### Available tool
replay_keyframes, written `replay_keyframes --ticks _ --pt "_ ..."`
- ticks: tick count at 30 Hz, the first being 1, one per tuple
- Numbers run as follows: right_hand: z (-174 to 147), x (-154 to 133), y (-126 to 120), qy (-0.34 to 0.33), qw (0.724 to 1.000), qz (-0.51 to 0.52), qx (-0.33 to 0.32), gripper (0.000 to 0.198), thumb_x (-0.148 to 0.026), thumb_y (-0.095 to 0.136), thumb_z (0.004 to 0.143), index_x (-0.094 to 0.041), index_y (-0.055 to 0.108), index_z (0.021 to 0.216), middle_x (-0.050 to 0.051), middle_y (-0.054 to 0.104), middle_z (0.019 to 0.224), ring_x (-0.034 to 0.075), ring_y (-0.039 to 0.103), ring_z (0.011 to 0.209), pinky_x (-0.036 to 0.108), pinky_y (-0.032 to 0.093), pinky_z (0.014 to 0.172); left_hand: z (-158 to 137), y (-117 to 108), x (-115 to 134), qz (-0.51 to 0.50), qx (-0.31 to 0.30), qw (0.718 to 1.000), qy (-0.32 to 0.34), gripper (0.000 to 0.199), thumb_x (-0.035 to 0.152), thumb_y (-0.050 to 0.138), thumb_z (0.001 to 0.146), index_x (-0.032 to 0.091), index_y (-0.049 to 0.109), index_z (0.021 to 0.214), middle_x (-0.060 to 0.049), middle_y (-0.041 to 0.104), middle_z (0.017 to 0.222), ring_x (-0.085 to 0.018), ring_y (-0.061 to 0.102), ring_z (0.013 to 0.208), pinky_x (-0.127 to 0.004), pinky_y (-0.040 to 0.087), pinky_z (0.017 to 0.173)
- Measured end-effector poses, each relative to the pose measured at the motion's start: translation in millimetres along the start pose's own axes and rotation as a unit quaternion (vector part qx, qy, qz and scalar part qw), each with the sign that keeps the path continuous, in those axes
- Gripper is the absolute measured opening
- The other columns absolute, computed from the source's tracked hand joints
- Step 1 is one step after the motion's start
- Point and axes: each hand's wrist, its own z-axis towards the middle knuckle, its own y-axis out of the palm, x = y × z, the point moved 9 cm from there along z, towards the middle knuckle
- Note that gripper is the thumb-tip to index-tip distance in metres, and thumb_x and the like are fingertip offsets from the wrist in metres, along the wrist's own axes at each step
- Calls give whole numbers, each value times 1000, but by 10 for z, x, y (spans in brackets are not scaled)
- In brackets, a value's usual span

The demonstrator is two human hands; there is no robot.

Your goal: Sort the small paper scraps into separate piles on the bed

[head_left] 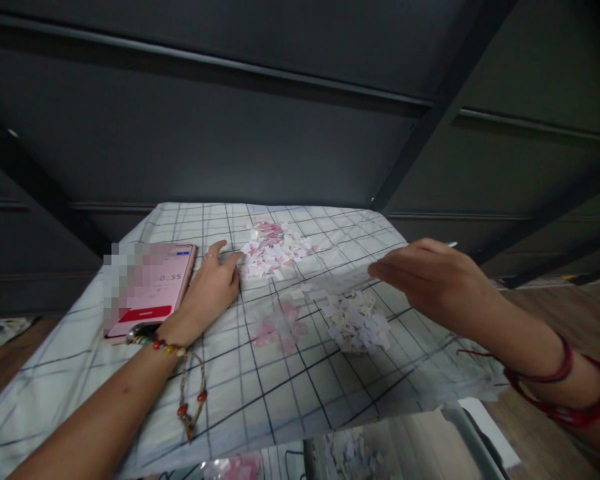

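Note:
My left hand [215, 280] rests on the checked cloth with fingers apart, its fingertips at the left edge of a pile of small pink and white paper scraps [280, 250]. Closed in a pinch, my right hand [430, 277] holds a thin, pale, elongated thing [347, 280] smeared by motion. A short white end pokes out behind that hand, and I cannot make out its exact kind. Below the blurred thing lies a heap of whitish paper scraps [357, 323]. Between the heaps sits a loose cluster of pink, see-through pieces [283, 328].
A phone [153, 283] showing a timer lies left of my left hand. Checked cloth [260, 400] covers the table, with dark panels [230, 133] behind it. Under the front edge, a container [405, 447] holds scraps beside a pink bundle [237, 467].

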Motion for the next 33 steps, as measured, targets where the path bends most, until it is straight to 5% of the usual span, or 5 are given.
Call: replay_keyframes --ticks 5,21,33 --pt "-22 90 -33 39 999 -14 15 35 6 33 76 -14 58 90 2 63 70 16 52 63 29 36 60 -3 3 -1 10 6 1000 7 40 12 40 81 11 55 118 -15 33 131 -31 43 116 -43 38 98" --pt "8 114 177 86 996 8 -39 44 -6 24 86 -24 64 90 1 65 72 15 54 60 31 39 59 8 31 11 2 -6 1000 8 40 15 39 82 11 54 119 -16 31 132 -30 44 116 -43 39 97" --pt "105 28 163 35 999 14 -5 30 -3 37 83 -17 62 88 1 61 67 13 47 58 28 33 59 1 -24 19 -9 12 1000 10 39 14 38 81 12 56 116 -15 35 132 -31 45 114 -45 42 93"
